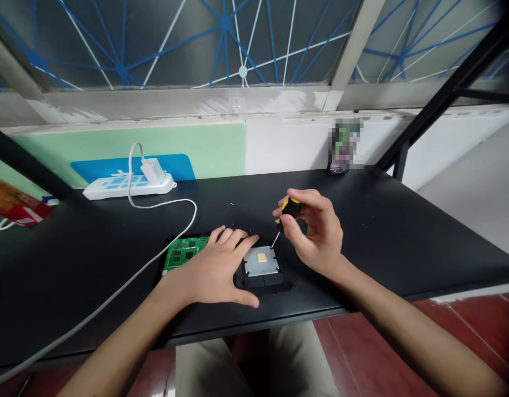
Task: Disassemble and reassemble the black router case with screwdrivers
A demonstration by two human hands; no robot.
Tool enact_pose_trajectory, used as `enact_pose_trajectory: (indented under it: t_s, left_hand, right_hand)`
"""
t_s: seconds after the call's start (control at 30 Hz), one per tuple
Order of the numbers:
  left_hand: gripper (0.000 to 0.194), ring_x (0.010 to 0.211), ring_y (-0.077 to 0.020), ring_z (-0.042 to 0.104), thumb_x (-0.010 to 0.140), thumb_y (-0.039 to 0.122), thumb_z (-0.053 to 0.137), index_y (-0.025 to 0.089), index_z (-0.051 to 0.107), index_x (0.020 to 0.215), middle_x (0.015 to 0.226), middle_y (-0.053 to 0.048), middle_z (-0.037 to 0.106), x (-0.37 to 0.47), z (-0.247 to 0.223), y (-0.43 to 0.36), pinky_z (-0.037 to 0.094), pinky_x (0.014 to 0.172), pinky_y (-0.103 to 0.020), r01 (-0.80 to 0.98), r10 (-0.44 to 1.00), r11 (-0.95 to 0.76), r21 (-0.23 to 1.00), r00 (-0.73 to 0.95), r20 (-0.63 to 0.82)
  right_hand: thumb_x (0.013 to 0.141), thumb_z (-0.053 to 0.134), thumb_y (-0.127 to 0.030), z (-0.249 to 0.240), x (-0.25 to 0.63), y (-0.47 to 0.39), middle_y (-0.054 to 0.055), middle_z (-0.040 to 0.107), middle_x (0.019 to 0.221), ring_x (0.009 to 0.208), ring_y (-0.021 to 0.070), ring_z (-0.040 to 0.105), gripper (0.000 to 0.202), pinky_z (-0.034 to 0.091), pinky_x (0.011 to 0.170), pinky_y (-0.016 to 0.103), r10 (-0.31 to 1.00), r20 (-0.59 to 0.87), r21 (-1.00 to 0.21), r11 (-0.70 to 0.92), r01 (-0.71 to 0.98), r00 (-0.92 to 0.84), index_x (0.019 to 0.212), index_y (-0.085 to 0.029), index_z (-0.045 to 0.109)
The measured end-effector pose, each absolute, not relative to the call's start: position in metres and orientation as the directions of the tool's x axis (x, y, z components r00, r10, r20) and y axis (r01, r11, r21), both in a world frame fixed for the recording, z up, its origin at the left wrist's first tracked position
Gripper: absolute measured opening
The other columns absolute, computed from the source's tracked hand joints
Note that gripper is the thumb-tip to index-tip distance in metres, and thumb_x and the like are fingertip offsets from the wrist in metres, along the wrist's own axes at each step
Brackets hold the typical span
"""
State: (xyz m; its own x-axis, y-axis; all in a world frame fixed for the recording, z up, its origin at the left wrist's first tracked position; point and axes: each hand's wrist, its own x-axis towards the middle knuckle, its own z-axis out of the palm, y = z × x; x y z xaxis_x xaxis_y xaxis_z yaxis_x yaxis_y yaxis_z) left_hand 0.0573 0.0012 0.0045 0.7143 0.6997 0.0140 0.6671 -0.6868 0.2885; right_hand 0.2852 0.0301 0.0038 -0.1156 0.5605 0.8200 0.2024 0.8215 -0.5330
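Note:
Between the fingers and thumb of my right hand [318, 234] is a black and yellow screwdriver [291, 208], tilted, its tip at the upper right corner of a silver metal plate [254, 266]. A pale yellow square pad [261, 257] lies on the plate, and dark screws or posts show at its edges. The plate sits on a black device part. My left hand [219, 267] lies spread, palm down, between the plate and a green circuit board [182, 255], covering part of the board. Its fingers are apart; what lies beneath the palm is hidden.
A white power strip [109, 187] with a plugged-in charger [152, 171] stands at the back left. Its white cable [134, 274] runs across the black table [382, 231]. A red packet [25, 212] lies far left; a blurred-out item [343, 146] stands at the back right.

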Motion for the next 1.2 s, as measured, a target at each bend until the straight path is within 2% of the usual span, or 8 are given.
enact_pose_trajectory:
  t_s: [0.1,0.27,0.6,0.73,0.87,1.0,1.2]
  left_hand:
    - [0.109,0.133,-0.0400,0.042,0.074,0.084,0.062,0.019,0.029,0.156,0.143,-0.016,0.048,0.0573,0.0047,0.0012,0.019,0.118,-0.060,0.666,0.699,-0.687,0.289,0.715,0.013]
    - [0.110,0.134,-0.0406,0.042,0.073,0.082,0.065,0.015,0.032,0.155,0.143,-0.018,0.048,0.0581,0.0060,0.0011,0.018,0.119,-0.059,0.668,0.698,-0.689,0.281,0.716,0.007]
    - [0.109,0.135,-0.0389,0.040,0.075,0.084,0.061,0.017,0.030,0.155,0.142,-0.016,0.048,0.0575,0.0063,0.0008,0.017,0.120,-0.058,0.672,0.700,-0.684,0.284,0.714,-0.003]
    - [0.109,0.134,-0.0396,0.042,0.074,0.084,0.061,0.018,0.031,0.155,0.143,-0.015,0.048,0.0584,0.0077,0.0007,0.019,0.119,-0.058,0.675,0.704,-0.682,0.280,0.711,0.000]
    - [0.108,0.132,-0.0405,0.043,0.073,0.082,0.065,0.018,0.032,0.154,0.141,-0.016,0.049,0.0595,0.0088,0.0010,0.018,0.118,-0.060,0.676,0.706,-0.676,0.292,0.708,-0.004]
    - [0.107,0.129,-0.0387,0.045,0.074,0.082,0.065,0.020,0.032,0.154,0.138,-0.016,0.050,0.0596,0.0079,0.0009,0.018,0.118,-0.060,0.675,0.706,-0.676,0.296,0.709,-0.006]
    - [0.108,0.128,-0.0394,0.045,0.073,0.082,0.065,0.019,0.032,0.154,0.135,-0.015,0.051,0.0586,0.0053,0.0012,0.019,0.118,-0.061,0.675,0.707,-0.676,0.295,0.707,0.003]
  right_hand:
    - [0.082,0.073,-0.012,0.0034,0.2857,0.0329,0.004,0.062,0.110,0.087,0.0193,0.067,0.053,0.059,0.063,0.035,0.516,0.850,-0.484,0.845,0.230,-0.105,0.129,-0.034,0.058]
    - [0.084,0.071,-0.013,0.0032,0.2870,0.0330,0.004,0.060,0.111,0.086,0.0183,0.067,0.054,0.058,0.068,0.036,0.533,0.838,-0.495,0.833,0.248,-0.119,0.131,-0.034,0.056]
    - [0.097,0.052,-0.020,0.0023,0.2881,0.0297,0.005,0.067,0.111,0.092,0.0173,0.071,0.039,0.062,0.073,0.035,0.614,0.774,-0.608,0.789,0.091,-0.153,0.135,-0.030,0.050]
    - [0.094,0.059,-0.017,0.0020,0.2896,0.0288,0.005,0.068,0.114,0.095,0.0188,0.072,0.045,0.064,0.076,0.037,0.620,0.766,-0.599,0.784,0.162,-0.172,0.136,-0.031,0.050]
    - [0.091,0.062,-0.015,0.0011,0.2913,0.0290,0.004,0.069,0.113,0.094,0.0191,0.073,0.051,0.064,0.078,0.037,0.586,0.784,-0.544,0.808,0.227,-0.205,0.137,-0.034,0.050]
    - [0.090,0.065,-0.015,0.0017,0.2931,0.0310,0.005,0.069,0.115,0.093,0.0183,0.072,0.053,0.064,0.076,0.035,0.565,0.801,-0.502,0.813,0.294,-0.197,0.137,-0.033,0.049]
    - [0.088,0.067,-0.014,0.0018,0.2933,0.0317,0.006,0.068,0.114,0.092,0.0178,0.071,0.054,0.062,0.073,0.032,0.541,0.817,-0.471,0.826,0.309,-0.198,0.137,-0.031,0.049]
